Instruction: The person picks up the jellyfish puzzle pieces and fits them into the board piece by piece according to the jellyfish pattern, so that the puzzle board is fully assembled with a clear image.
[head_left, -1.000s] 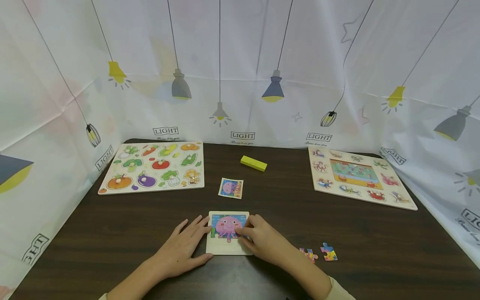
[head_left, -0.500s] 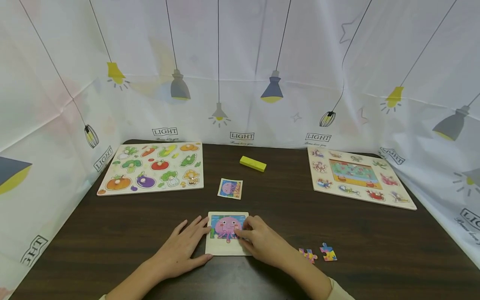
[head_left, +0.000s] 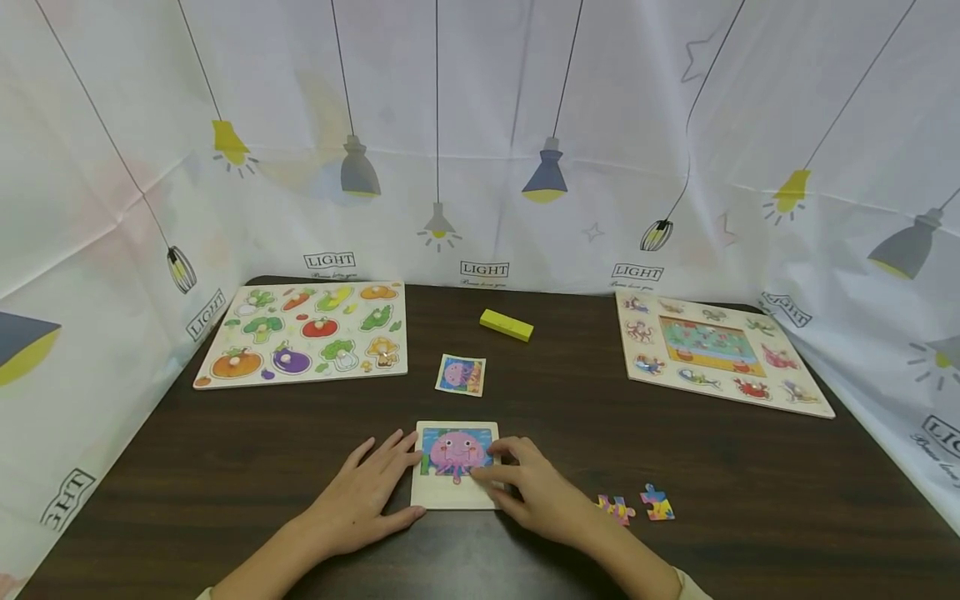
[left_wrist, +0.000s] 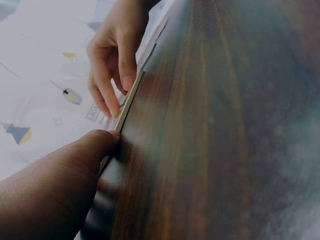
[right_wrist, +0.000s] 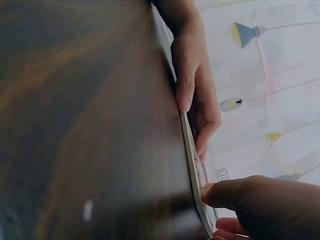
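Observation:
A small wooden puzzle board [head_left: 450, 498] lies in front of me, its assembled pieces forming a pink jellyfish [head_left: 456, 448] on blue, with a bare strip below. My left hand [head_left: 363, 500] rests at the board's left side, fingers extended to its edge and thumb at the lower corner. From the right, my right hand [head_left: 540, 492] reaches over the board with fingers spread, fingertips on the lower right of the picture. Its thumb [right_wrist: 215, 194] is at the board's edge in the right wrist view. Beside the right forearm lie two loose jigsaw pieces, one [head_left: 617, 508] partly covered and another [head_left: 657, 502].
Beyond the board lies a small jellyfish picture card [head_left: 461, 375], with a yellow block [head_left: 507, 325] farther back. A vegetable peg puzzle [head_left: 315, 333] sits at the back left, a sea-animal puzzle [head_left: 720, 354] at the back right. A lamp-printed cloth [head_left: 480, 100] encloses the table.
My right hand has loosened from a pinch at the picture's lower right, its fingers now spread and shifted slightly right. The piece there sits in the picture. My left hand has stayed in place.

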